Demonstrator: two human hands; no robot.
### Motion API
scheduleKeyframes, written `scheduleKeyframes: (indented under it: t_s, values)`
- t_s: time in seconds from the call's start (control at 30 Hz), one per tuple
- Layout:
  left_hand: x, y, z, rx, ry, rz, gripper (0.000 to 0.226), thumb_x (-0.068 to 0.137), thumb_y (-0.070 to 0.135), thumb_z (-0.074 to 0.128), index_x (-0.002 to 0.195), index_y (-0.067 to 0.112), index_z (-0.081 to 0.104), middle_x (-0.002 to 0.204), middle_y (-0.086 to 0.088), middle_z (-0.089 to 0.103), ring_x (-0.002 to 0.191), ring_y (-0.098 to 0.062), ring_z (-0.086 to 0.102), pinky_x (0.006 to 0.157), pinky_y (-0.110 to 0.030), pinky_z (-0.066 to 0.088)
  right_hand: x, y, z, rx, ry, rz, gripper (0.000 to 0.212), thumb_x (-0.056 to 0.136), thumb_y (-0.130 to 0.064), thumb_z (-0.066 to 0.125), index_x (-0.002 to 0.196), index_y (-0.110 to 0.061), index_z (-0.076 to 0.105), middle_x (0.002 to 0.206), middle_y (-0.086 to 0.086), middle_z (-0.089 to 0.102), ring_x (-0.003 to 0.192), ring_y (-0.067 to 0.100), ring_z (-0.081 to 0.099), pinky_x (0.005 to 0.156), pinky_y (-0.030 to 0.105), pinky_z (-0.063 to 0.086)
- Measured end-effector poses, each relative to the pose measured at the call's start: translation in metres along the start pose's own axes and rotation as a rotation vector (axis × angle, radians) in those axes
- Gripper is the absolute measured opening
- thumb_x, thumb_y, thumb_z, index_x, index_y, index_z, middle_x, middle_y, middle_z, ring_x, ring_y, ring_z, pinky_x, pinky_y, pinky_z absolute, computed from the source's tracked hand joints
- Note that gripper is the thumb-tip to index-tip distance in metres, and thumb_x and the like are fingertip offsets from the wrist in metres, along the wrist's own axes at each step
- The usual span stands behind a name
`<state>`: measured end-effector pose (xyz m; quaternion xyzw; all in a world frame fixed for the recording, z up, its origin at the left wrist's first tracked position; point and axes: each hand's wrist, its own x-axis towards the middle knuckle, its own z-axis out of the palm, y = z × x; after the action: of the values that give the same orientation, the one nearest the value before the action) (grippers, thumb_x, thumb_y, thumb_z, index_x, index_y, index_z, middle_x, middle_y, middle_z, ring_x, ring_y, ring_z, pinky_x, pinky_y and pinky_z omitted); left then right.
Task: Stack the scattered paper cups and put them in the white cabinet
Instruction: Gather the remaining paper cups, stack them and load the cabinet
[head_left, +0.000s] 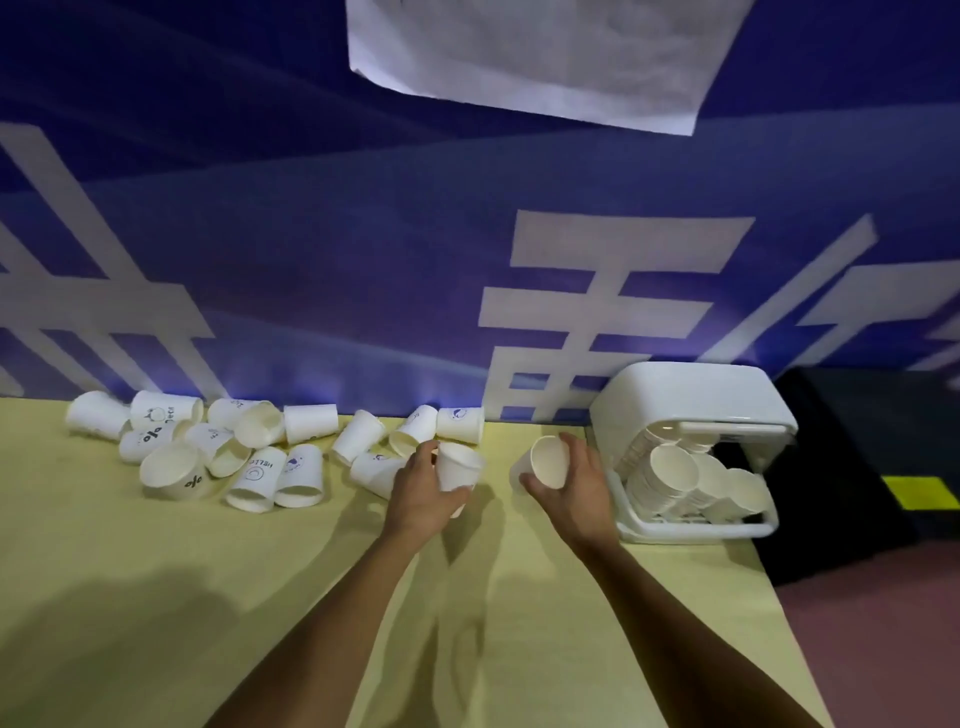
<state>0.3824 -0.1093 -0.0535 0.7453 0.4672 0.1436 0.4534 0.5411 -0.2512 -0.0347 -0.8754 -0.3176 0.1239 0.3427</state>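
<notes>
1. Two bare arms reach out over the yellow surface (156, 597).
2. The left hand (423, 491) has its fingers curled round a white paper cup (457, 467) and holds it just above the surface.
3. At 3 o'clock from it, the right hand (576, 488) grips a second cup (545, 462). This one is tipped, so we can see inside it. The two cups are near each other but do not touch.
4. The white cabinet (691, 395) sits just beside the right hand, at its 3 o'clock. Its front is open, and stacks of cups (675, 473) lie inside.
5. At 9 o'clock from the left hand, many loose cups (234, 452) lie on the surface. Most are on their sides, and some have small pictures or words on them.
6. Behind them is a blue wall (363, 260) with big white marks.
7. A white sheet of paper (545, 52) hangs at 12 o'clock.
</notes>
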Motion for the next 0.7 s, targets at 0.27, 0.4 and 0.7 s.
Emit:
scheduleKeyframes:
  t_s: [0.27,0.4,0.7]
  values:
    - [-0.021,0.076,0.063,-0.047,-0.104,0.155,0.081,0.072,0.032,0.085,0.140,0.024,0.041,0.132,0.001,0.057,0.110,-0.023,0.058,0.093,-0.042,0.051,-0.007,0.039,-0.089,0.102,0.190,0.056,0.087,0.076,-0.049,0.083,0.146,-0.029,0.035,0.144,-0.002,0.050,0.127,0.021,0.050,0.102,0.043,0.050]
    - [-0.033,0.119,0.101,-0.050,-0.106,0.184,0.082,0.074,0.031,0.084,0.142,0.023,0.040,0.137,0.001,0.054,0.116,-0.022,0.055,0.098,-0.046,0.050,0.001,0.074,-0.132,0.117,0.272,0.014,0.084,0.077,-0.048,0.080,0.146,-0.023,0.039,0.144,0.001,0.051,0.130,0.022,0.049,0.101,0.037,0.044]
    - [-0.048,0.207,0.202,-0.069,-0.043,0.244,0.079,0.075,0.044,0.083,0.138,0.037,0.036,0.137,0.010,0.053,0.116,-0.014,0.054,0.096,-0.041,0.054,0.028,0.170,-0.217,0.144,0.267,0.061,0.081,0.077,-0.049,0.076,0.145,-0.023,0.040,0.142,0.000,0.049,0.131,0.021,0.047,0.102,0.039,0.045]
